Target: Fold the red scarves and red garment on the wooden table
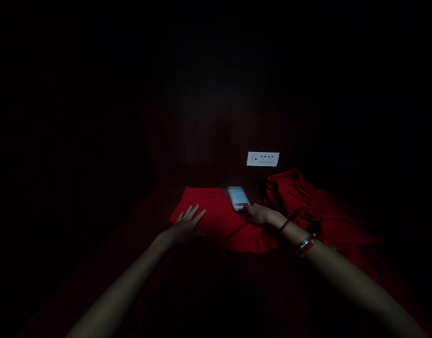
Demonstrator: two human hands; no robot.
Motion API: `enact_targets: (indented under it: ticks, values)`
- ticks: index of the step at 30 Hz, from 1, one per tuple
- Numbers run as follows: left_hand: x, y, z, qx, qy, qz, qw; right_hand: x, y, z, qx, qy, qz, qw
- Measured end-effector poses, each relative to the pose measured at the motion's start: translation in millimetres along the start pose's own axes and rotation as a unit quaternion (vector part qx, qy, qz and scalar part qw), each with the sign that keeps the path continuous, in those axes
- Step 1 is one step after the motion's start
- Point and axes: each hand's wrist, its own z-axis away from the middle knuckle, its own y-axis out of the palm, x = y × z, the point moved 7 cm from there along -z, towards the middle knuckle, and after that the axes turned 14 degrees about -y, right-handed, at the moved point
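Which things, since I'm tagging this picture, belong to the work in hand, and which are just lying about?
In hand, it seems:
Spread red cloth, under the left hand
Lit phone, right hand at its lower end

Probably just about:
Bunched red cloth on the right, neither hand gripping it
White socket plate behind

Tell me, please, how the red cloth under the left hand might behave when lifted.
The red cloth is probably floppy, as its right part lies rumpled. It may sag if lifted near the left hand alone, since it spreads well beyond it. Its flat left part suggests it may be light.
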Motion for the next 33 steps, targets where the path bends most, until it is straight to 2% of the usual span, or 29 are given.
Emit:
enact_targets:
  ticks: [3,6,10,13,15,18,22,23,25,28,29,31,33]
  values:
    - [-11.2,14.0,-10.9,-0.005,0.029,0.0,1.0,-7.8,1.7,2.8,0.038,0.002,-0.001,0.999]
    - [-11.0,28.6,-12.0,-0.009,0.055,0.006,0.998,-20.3,-4.1,16.7,0.054,-0.011,-0.018,0.998]
    - [-7.6,26.7,-5.7,-0.068,0.096,0.009,0.993,-29.2,-19.7,41.9,0.047,-0.051,-0.091,0.994]
    - [-8.7,24.9,-2.6,-0.057,0.121,-0.001,0.991,-29.2,-32.8,57.2,0.017,-0.079,-0.171,0.982]
    - [-6.6,23.2,-2.6,-0.055,0.115,-0.007,0.992,-30.1,-38.0,62.5,-0.007,-0.089,-0.191,0.977]
    - [0.1,20.6,-3.8,-0.065,0.088,-0.009,0.994,-36.3,-27.0,60.3,0.019,-0.06,-0.115,0.991]
    - [6.0,18.7,-3.7,-0.033,0.057,-0.016,0.998,-40.5,1.6,44.6,0.075,0.023,0.026,0.997]
    - [6.8,16.6,-2.1,-0.025,0.049,-0.016,0.998,-36.0,6.3,39.7,0.073,0.031,0.038,0.996]
    - [10.2,10.7,4.1,-0.01,0.023,-0.016,1.0,-17.3,6.9,29.1,0.021,0.017,0.056,0.998]
    - [20.9,5.2,23.4,0.008,-0.022,-0.002,1.0,32.5,3.6,16.9,-0.104,-0.101,0.047,0.988]
    - [24.8,6.5,31.9,0.017,-0.03,0.004,0.999,50.3,8.1,14.6,-0.121,-0.154,0.028,0.98]
    - [33.3,14.2,48.9,0.043,-0.04,0.009,0.998,77.9,28.8,10.7,-0.089,-0.229,-0.013,0.969]
    - [41.2,24.2,61.9,0.061,-0.052,0.007,0.997,90.4,52.0,8.1,-0.044,-0.246,-0.033,0.968]
